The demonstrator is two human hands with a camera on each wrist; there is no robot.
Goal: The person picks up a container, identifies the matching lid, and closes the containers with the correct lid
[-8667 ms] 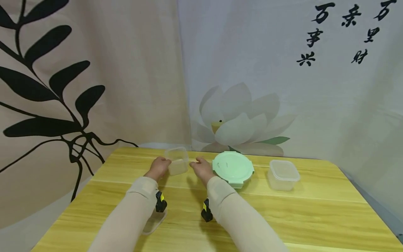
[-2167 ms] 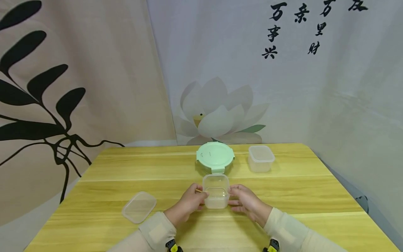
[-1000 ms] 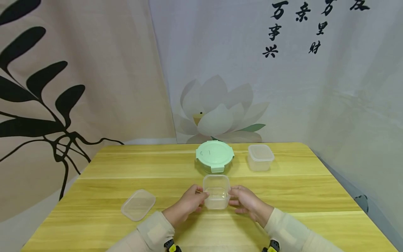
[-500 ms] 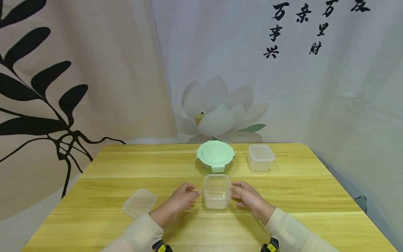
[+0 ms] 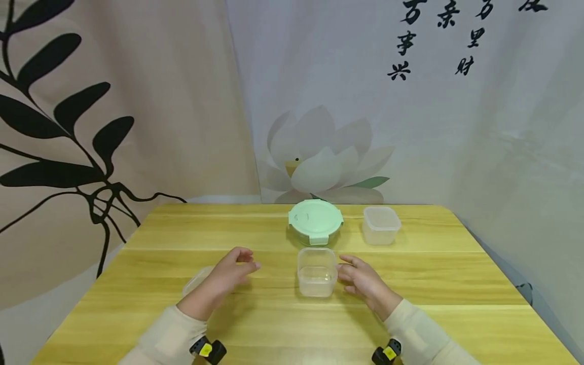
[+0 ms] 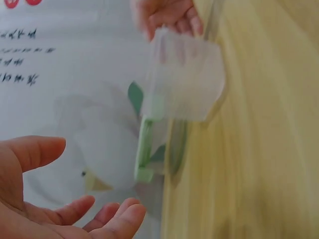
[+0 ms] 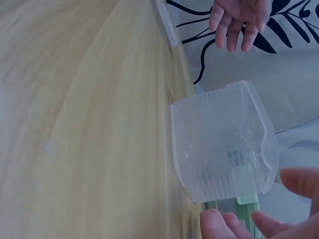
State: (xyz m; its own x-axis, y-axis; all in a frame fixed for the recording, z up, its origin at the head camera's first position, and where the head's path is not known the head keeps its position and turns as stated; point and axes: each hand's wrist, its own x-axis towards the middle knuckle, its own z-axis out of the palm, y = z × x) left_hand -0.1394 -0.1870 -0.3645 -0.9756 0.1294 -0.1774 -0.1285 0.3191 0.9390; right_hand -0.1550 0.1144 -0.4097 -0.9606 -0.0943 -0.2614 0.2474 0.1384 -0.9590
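A clear, square plastic food container (image 5: 317, 279) without a lid stands on the table, in front of a round lidded box. My right hand (image 5: 367, 286) is beside its right wall, fingers loosely bent and fingertips right at the side. In the right wrist view the container (image 7: 219, 144) shows ribbed walls, with thumb and fingers around its near corner. My left hand (image 5: 221, 279) is in the air left of the container, fingers relaxed and holding nothing. Below it a flat translucent lid (image 5: 195, 282) lies on the table, partly hidden by the hand and wrist.
The round box with a mint-green clip lid (image 5: 316, 220) stands behind the clear container. To its right is a second square translucent container (image 5: 381, 225) with its lid on. A printed curtain (image 5: 342, 101) hangs behind the wooden table (image 5: 456, 284).
Both hands had brought the clear container from the back left to the middle. My left hand has since let go and moved left toward the lid; my right hand stays beside the container.
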